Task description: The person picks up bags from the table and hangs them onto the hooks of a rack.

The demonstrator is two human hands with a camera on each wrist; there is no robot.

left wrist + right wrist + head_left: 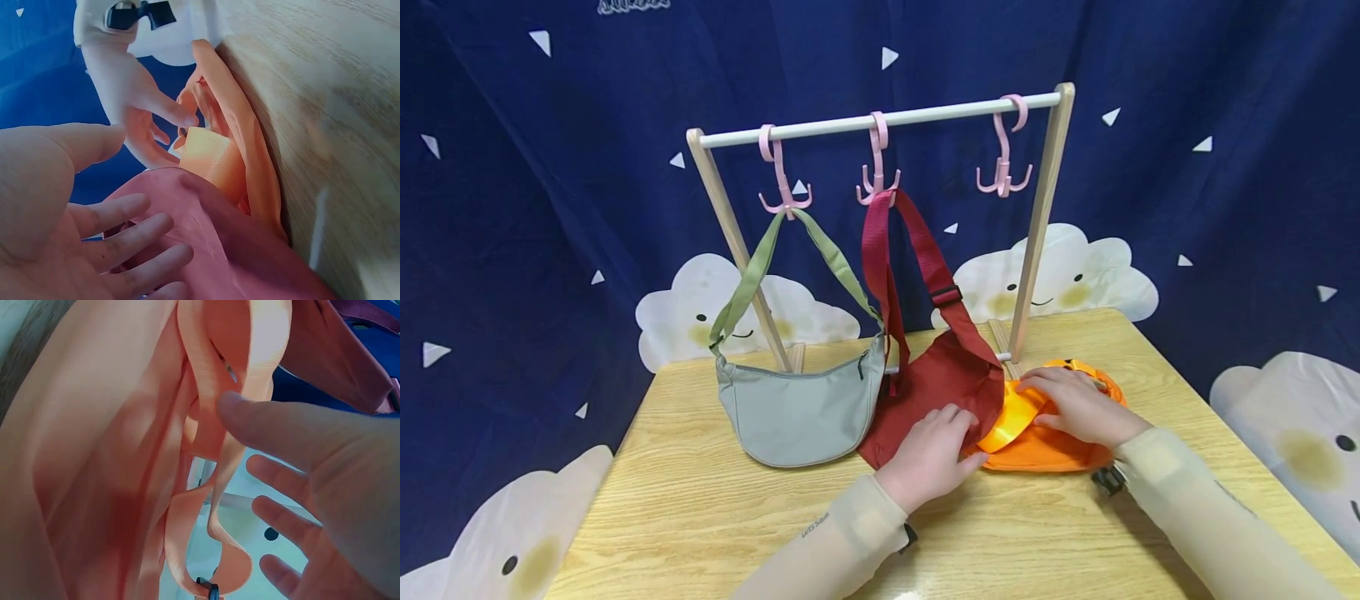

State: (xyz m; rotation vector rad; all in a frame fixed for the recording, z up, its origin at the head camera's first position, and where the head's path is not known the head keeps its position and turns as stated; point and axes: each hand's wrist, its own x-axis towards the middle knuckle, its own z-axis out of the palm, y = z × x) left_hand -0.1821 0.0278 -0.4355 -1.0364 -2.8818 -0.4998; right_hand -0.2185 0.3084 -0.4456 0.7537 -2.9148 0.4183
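Note:
My right hand (1078,407) is over the orange bag (1048,454), which lies on the table. In the right wrist view, its thumb is at the bag's orange strap (259,356), and the other fingers are apart from the thumb. My left hand (931,450) is in front of the red bag (936,379), with its fingers spread and nothing gripped in the left wrist view. The red bag hangs by its strap (925,250) from the middle pink hook (877,162), its body touching the table and overlapping the orange bag's left side.
A grey bag (801,417) with a green strap hangs from the left pink hook (784,179). At the right end of the white rail (940,114), another pink hook (1002,158) carries no bag. Wooden posts (1041,221) support the rail. A dark blue curtain (1187,208) stands behind the table (685,500).

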